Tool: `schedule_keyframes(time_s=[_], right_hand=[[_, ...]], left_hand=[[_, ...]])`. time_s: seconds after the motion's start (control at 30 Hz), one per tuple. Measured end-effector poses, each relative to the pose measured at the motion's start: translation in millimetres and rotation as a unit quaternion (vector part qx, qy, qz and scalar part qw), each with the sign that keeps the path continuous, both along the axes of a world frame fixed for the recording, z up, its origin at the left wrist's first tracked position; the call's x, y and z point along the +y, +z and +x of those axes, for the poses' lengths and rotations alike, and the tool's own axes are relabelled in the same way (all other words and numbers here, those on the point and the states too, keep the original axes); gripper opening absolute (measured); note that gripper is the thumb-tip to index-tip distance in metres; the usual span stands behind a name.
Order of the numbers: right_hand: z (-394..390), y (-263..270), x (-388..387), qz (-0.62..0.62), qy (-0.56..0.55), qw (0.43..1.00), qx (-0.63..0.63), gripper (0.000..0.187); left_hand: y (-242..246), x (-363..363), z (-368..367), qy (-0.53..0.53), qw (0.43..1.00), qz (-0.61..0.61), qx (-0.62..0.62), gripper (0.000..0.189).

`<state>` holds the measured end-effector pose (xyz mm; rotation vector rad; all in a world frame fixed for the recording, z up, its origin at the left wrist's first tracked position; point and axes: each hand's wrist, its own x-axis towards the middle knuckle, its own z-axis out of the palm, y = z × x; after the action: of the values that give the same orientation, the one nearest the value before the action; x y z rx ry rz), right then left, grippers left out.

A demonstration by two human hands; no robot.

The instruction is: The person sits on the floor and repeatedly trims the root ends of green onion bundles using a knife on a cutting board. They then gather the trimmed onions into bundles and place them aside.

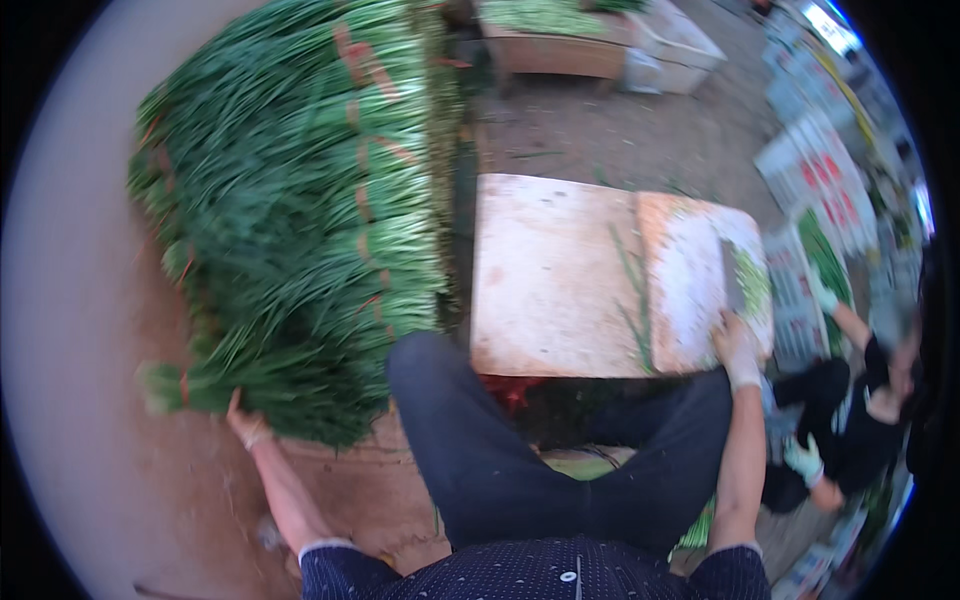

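Observation:
My left hand (pixel 251 429) grips a bundle of long leafy greens, apparently garlic chives (pixel 277 386), at the near end of a large stack. Its tied stem end, bound with an orange band, points left; part of my grip is hidden beneath the leaves. On the right, my right hand (pixel 733 343) holds a cleaver (pixel 731 274) by its handle. The blade lies over a white cutting board (pixel 679 300), against a strip of chopped green pieces (pixel 752 281). A wider pale board (pixel 555 277) adjoins it on the left, with a few loose green leaves (pixel 634 300) near the joint.
Tied bundles of chives (pixel 300 172) are piled high on my left. A low wooden table (pixel 562 52) with greens and a white bin (pixel 679 49) stand ahead. To my right a gloved co-worker (pixel 862 405) sits beside white foam boxes (pixel 817 176).

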<state>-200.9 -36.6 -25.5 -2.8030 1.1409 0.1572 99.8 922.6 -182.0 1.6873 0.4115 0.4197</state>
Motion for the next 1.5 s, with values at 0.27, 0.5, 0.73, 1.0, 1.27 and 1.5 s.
schedule_keyframes(time_s=[0.27, 0.5, 0.73, 1.0, 1.27, 1.5], right_hand=[[-1, -27, -17, -0.087, -0.106, 0.990, 0.042, 0.057], [-6, -48, -47, -0.113, -0.095, 0.989, 0.005, 0.031], [-15, -67, -64, -0.060, -0.117, 0.991, -0.040, 0.026], [-18, -57, -57, 0.038, -0.169, 0.977, -0.124, 0.041], [-23, -33, -50, 0.148, -0.214, 0.943, -0.209, 0.035], [-37, -31, -41, 0.162, -0.220, 0.940, -0.203, 0.049]], left_hand=[[148, -29, 64, -0.115, 0.987, -0.091, -0.068, 0.058], [226, -343, 50, -0.376, 0.917, 0.059, -0.118, 0.061], [210, -625, -16, -0.510, 0.734, 0.334, -0.301, 0.053], [154, -731, -64, -0.598, 0.598, 0.506, -0.172, 0.065], [202, -737, -133, -0.550, 0.495, 0.641, -0.203, 0.114], [176, -809, -216, -0.590, 0.489, 0.590, -0.254, 0.144]])
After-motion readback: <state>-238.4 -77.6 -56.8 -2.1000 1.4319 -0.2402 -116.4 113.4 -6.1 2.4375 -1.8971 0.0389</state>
